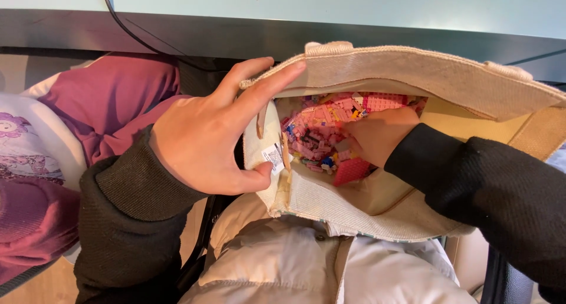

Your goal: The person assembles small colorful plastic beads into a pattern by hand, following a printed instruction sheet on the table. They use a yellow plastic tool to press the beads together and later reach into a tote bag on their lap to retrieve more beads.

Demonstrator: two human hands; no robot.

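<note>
Left hand (203, 140) spreads bag (413, 74); right hand (380, 136) inside.

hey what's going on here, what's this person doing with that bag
A person is sitting at a table with a beige canvas bag on their lap. Their left hand grips the bag's side edge and pulls it open. Their right hand is reaching inside, down among a pile of small plastic building bricks, mostly pink. Whether its fingers have closed on a brick can't be seen. A purple garment lies to the left.
</note>
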